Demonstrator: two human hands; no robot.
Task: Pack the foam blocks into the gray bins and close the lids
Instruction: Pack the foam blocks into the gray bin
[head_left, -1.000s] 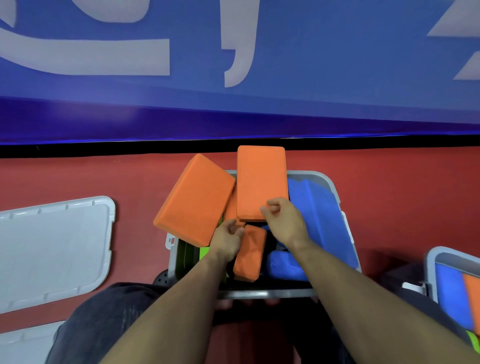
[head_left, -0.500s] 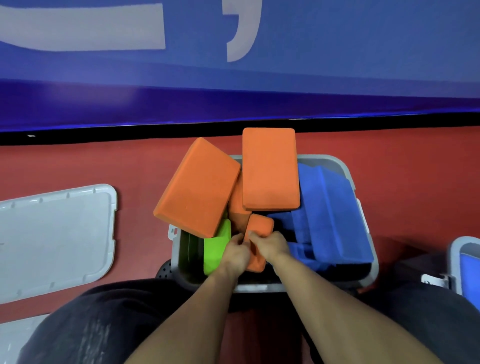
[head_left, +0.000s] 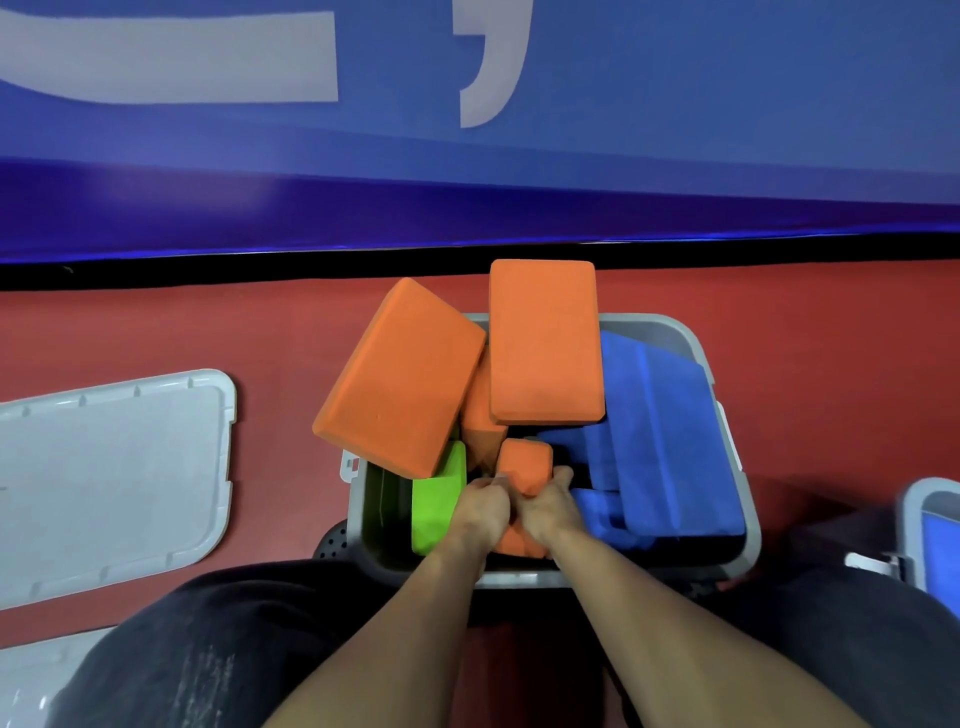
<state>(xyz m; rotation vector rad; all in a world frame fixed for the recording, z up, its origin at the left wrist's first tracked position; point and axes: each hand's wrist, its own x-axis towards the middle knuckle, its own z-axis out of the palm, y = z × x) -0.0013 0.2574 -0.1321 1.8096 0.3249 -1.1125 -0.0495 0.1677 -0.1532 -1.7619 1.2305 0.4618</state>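
Note:
A gray bin (head_left: 727, 415) stands on the red floor in front of me, stuffed with foam blocks. Two large orange blocks stick out of its top: one tilted at the left (head_left: 397, 376), one upright at the middle (head_left: 545, 343). Blue blocks (head_left: 665, 441) fill the right side and a green block (head_left: 436, 499) stands at the left. In the middle, my left hand (head_left: 480, 512) and my right hand (head_left: 550, 506) both grip a small orange block (head_left: 524, 465) standing on end, one hand on each side of it.
A gray lid (head_left: 104, 478) lies flat on the floor to the left. A second gray bin (head_left: 930, 535) with blue foam inside shows at the right edge. My knees in dark trousers frame the bin. A blue wall rises behind.
My right hand left the upright orange block and joined my left hand on the small orange block. Both hands drew closer to me and lower in the bin.

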